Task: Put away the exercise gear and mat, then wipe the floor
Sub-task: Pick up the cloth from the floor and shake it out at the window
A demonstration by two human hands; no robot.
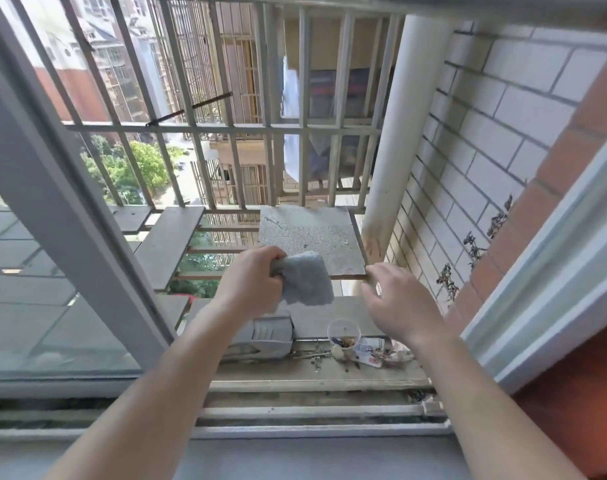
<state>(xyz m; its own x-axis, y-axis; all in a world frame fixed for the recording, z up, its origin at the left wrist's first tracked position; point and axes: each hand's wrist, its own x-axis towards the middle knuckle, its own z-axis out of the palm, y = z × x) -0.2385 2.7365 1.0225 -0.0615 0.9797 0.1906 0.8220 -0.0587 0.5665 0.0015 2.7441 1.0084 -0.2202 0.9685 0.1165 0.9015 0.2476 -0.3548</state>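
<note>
The cloth [307,280] hangs over planks [170,244] with open gaps and a long drop below. If the grip loosens, it could slip through and be lost. The left hand [252,282] grips its top edge with curled fingers. The right hand [395,303] is open beside it, fingers spread, holding nothing.

You are showing only bare skin here: both arms are appearing uncovered. Your left arm [149,393] is running bare from the bottom edge to the wrist, looking broad near the camera and narrowing toward the left hand [252,278], which is also bare, its knuckles showing as a rounded row. Your right arm [485,403] is looking the same, smooth and uncovered along its length. Your right hand [395,303] is bare too, its fingertips blurring so the nails are not reading clearly.
</note>
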